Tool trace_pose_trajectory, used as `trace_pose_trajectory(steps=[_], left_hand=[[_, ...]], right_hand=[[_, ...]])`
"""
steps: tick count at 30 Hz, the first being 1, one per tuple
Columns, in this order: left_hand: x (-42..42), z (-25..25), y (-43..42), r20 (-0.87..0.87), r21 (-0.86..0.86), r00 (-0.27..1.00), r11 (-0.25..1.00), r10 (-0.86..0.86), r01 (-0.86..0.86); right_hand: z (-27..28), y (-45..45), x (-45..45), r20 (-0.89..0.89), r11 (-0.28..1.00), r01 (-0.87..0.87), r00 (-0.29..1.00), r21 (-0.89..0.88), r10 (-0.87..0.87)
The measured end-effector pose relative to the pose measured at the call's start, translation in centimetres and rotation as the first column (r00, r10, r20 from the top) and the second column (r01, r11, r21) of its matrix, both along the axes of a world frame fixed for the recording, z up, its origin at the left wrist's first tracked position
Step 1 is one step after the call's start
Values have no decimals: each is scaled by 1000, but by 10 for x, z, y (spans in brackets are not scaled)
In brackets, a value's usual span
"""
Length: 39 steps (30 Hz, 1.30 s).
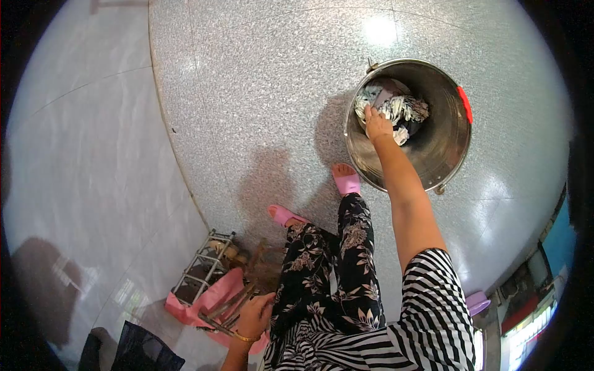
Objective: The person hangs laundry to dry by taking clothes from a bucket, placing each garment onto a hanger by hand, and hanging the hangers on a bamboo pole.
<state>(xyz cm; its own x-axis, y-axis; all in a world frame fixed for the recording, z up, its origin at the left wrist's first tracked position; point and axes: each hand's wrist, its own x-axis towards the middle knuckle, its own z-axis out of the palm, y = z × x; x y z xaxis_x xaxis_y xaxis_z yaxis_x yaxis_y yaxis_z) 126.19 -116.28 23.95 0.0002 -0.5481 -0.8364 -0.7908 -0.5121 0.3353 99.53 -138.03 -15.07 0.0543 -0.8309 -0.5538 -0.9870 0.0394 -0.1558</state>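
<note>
A large stainless steel bucket (450, 133) with a red piece on its rim stands on the speckled floor. Inside lies a heap of clothes (402, 108) in white, black, grey and brownish tones. My right hand (378, 126) reaches down into the bucket, its fingers closed on whitish cloth at the heap's left side. At the lower left, my left hand (254, 316), with a gold bracelet at the wrist, is lowered beside my thigh. It is next to a wooden seat frame (232, 312); its fingers are mostly hidden, so whether it grips anything is unclear.
A metal rack (203, 266) and pink cloth (213, 297) are by the wooden frame. Dark fabric (145, 349) lies at the bottom left. A purple object (477, 303) is at the lower right. My feet, in pink slippers (348, 183), stand close to the bucket.
</note>
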Motion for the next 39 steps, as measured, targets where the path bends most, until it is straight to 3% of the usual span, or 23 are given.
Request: trace_pose_trajectory(steps=[2, 5, 9, 11, 12, 13, 14, 15, 16, 18, 20, 22, 24, 25, 26, 27, 29, 30, 33, 34, 35, 37, 39], left_hand=[[1, -1, 2, 2, 4, 1000, 1000, 16, -16], [0, 6, 1, -15, -38, 1000, 999, 24, -25], [-9, 16, -15, -66, -23, 991, 992, 120, -122], [-13, 26, -21, -114, -6, 973, 979, 202, -204], [-14, 26, -20, -182, 36, 928, 945, 325, -324], [-14, 27, -21, -245, 85, 864, 897, 440, -433], [-16, 29, -25, -260, 66, 863, 899, 434, -432], [-20, 30, -31, -334, 172, 714, 784, 615, -596], [-24, 30, -38, -381, 291, 522, 635, 763, -715], [-30, 26, -53, -353, 443, 374, 505, 858, -741], [-37, 22, -70, -586, 575, 201, 577, 785, -580], [-56, 30, -96, -497, 728, -22, 403, 868, -555], [-61, 24, -116, -431, 814, -161, 306, 888, -493], [-57, 18, -127, -477, 792, -215, 310, 853, -527], [-62, 35, -148, -482, 797, -412, 192, 774, -572], [-52, 65, -171, -501, 799, -416, 220, 759, -560], [-26, 63, -170, -539, 762, -365, 254, 759, -596], [-19, 78, -171, -621, 730, -358, 349, 697, -587], [-16, 112, -177, -856, 380, -77, 519, 512, -766], [-20, 126, -175, -863, 248, 37, 488, 503, -837], [-23, 138, -171, -854, 117, 142, 452, 500, -884], [-21, 135, -161, -825, -271, 483, 542, 295, -795], [-18, 154, -154, -672, -568, 718, 498, 181, -656]], right_hand=[[-3, -2, -5, -137, 966, -247, 957, 81, 256], [2, 20, -23, -118, 960, -278, 955, -35, 273], [82, 27, -48, 66, 994, -8, 998, -112, 16], [126, 28, -60, 253, 873, 314, 940, -372, -230], [139, 27, -70, 618, 749, 633, 672, -195, -407], [153, 26, -78, 840, 581, 808, 245, 99, -484], [213, 15, -83, 688, 338, 748, -212, 572, -694], [248, 16, -87, 618, 236, 604, -565, 761, -547], [268, 25, -95, 517, 251, 452, -745, 856, -422], [317, 41, -93, 366, 263, 276, -838, 924, -405], [351, 69, -83, 218, 394, 4, -839, 919, -499], [415, 80, -46, 133, 274, -49, -785, 961, -605], [443, 96, -29, 138, 264, -178, -517, 948, -845], [439, 106, -18, 179, 366, -369, -453, 854, -873], [445, 114, -8, 260, 358, -322, -310, 876, -914], [455, 108, 4, 331, 360, -271, -150, 893, -932], [461, 98, 23, 742, 639, -440, 104, 631, -662], [456, 91, 29, 925, 775, -523, 71, 354, -374], [469, 66, 24, 829, 712, -432, 205, 554, -521], [461, 60, 26, 868, 787, -371, 276, 492, -412], [467, 50, 35, 932, 888, -311, 244, 338, -269], [503, 29, 58, 913, 894, -184, 51, 408, -405], [542, 21, 87, 919, 911, -128, 5, 391, -394]])
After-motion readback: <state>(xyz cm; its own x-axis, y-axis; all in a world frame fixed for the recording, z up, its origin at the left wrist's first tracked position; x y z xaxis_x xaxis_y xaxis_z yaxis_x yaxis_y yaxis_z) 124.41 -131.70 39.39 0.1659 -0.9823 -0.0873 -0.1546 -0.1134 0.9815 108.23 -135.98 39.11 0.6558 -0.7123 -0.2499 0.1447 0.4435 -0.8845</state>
